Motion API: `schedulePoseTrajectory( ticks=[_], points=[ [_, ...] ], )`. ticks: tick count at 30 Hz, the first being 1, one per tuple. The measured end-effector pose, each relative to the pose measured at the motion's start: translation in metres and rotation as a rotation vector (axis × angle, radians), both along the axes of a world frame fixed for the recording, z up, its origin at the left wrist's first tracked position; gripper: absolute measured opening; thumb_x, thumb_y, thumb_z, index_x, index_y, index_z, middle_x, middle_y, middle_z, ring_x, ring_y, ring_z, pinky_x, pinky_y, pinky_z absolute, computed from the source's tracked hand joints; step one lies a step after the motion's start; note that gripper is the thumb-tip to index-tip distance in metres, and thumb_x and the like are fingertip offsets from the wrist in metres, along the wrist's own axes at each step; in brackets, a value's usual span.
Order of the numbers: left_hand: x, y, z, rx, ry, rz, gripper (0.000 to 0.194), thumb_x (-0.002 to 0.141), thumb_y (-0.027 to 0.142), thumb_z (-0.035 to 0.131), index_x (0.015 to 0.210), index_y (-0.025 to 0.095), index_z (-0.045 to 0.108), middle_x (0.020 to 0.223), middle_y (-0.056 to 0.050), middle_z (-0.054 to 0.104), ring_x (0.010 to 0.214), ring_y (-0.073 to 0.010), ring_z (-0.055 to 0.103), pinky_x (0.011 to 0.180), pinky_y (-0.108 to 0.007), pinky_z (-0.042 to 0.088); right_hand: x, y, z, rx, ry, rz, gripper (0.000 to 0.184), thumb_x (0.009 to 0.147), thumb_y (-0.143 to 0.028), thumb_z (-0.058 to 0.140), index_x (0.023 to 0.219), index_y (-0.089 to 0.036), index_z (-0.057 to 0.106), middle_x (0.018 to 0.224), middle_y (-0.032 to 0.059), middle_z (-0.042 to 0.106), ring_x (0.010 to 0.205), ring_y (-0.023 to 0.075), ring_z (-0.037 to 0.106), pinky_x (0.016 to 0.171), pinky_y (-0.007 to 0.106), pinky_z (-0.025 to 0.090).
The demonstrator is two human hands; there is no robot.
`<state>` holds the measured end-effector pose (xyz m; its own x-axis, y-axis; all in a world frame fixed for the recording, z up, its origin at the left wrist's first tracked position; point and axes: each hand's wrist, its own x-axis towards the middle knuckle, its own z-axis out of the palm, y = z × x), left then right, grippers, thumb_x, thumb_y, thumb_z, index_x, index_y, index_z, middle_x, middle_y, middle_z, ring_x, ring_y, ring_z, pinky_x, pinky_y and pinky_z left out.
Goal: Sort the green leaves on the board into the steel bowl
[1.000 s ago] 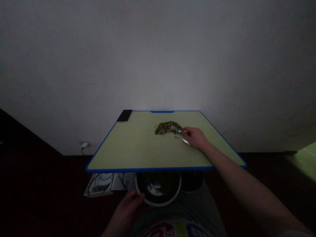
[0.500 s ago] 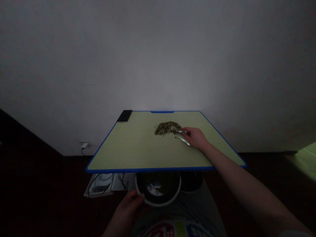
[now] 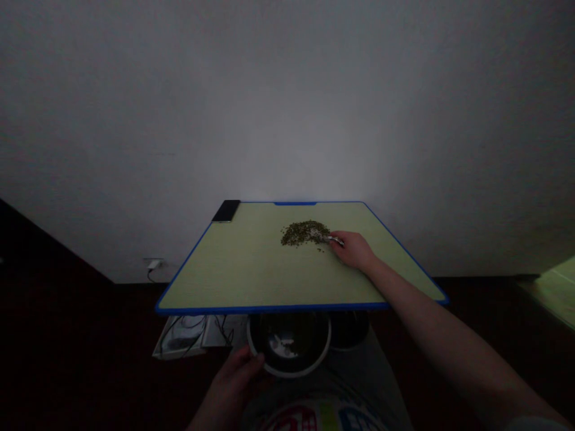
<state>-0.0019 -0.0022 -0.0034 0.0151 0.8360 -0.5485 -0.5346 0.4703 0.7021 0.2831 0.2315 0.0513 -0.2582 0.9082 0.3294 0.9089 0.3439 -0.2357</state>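
My right hand (image 3: pixel 354 249) is closed round a thin, shiny metal utensil (image 3: pixel 335 240), whose exact kind does not show. The utensil's far end meets the right edge of a loose pile of small greenish-brown grains (image 3: pixel 299 233) spread on the pale yellow-green tabletop (image 3: pixel 242 269). Below the table's front edge, my left hand (image 3: pixel 236 374) grips a dark bowl with a pale rim (image 3: pixel 294 374) at its left side, thumb on the rim. Inside the bowl, small dark bits and a bright reflection show; its far part is hidden under the tabletop.
A black phone (image 3: pixel 226 211) lies at the table's back left corner. Another dark round container (image 3: pixel 349 330) sits right of the bowl, partly under the table. Boxes with cables (image 3: pixel 184 335) are at lower left. A wall (image 3: pixel 287 108) stands behind, with a plugged-in charger (image 3: pixel 154 264).
A shiny metal strip that slanted below my right hand no longer shows. The right hand has barely shifted, and the bowl and left hand are almost unmoved.
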Motion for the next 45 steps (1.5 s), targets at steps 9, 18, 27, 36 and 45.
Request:
schedulePoseTrajectory(
  ticks=[9,18,27,36,45],
  points=[
    [0.0002,-0.0003,0.0059,0.009,-0.024,-0.014,0.027,0.063,0.028,0.08,0.086,0.015,0.074,0.091,-0.012,0.081,0.092,-0.0335,0.073,0.088,-0.044,0.054,0.0005,-0.0016,0.0023,-0.019,-0.004,-0.079,0.034,0.085,-0.031,0.052,0.112,-0.02,0.069,0.076,0.0042,0.073,0.07,0.0188,0.064,0.064,0.027,0.042],
    [0.0002,-0.001,0.0061,-0.007,-0.034,-0.021,0.026,0.062,0.029,0.081,0.084,0.015,0.074,0.091,-0.013,0.081,0.095,-0.0348,0.073,0.091,-0.046,0.053,0.003,0.0008,0.0003,-0.023,-0.001,-0.107,0.033,0.084,-0.032,0.051,0.11,-0.021,0.069,0.075,0.0034,0.072,0.068,0.0184,0.063,0.063,0.027,0.04],
    [-0.0002,-0.0001,0.0068,0.004,-0.022,-0.021,0.026,0.063,0.028,0.081,0.084,0.015,0.074,0.093,-0.013,0.081,0.096,-0.0342,0.072,0.09,-0.045,0.054,0.0015,-0.0013,0.0017,-0.036,0.009,-0.072,0.034,0.085,-0.033,0.051,0.11,-0.02,0.069,0.078,0.0041,0.072,0.068,0.0173,0.062,0.064,0.026,0.039],
    [0.001,0.0,0.0078,0.027,-0.052,-0.027,0.03,0.063,0.029,0.081,0.09,0.015,0.074,0.096,-0.014,0.08,0.1,-0.0343,0.071,0.093,-0.046,0.052,0.0028,-0.0011,-0.0004,-0.047,0.024,-0.043,0.033,0.083,-0.031,0.052,0.109,-0.021,0.07,0.073,0.0026,0.071,0.064,0.0161,0.06,0.062,0.025,0.038],
    [0.0005,0.0003,0.0056,0.017,0.01,-0.012,0.029,0.06,0.029,0.082,0.084,0.015,0.075,0.092,-0.013,0.08,0.095,-0.0343,0.072,0.089,-0.046,0.054,0.0058,0.0019,-0.0016,-0.028,0.034,-0.065,0.032,0.084,-0.032,0.052,0.109,-0.02,0.069,0.072,0.0026,0.07,0.061,0.0158,0.059,0.059,0.026,0.036]
  ],
)
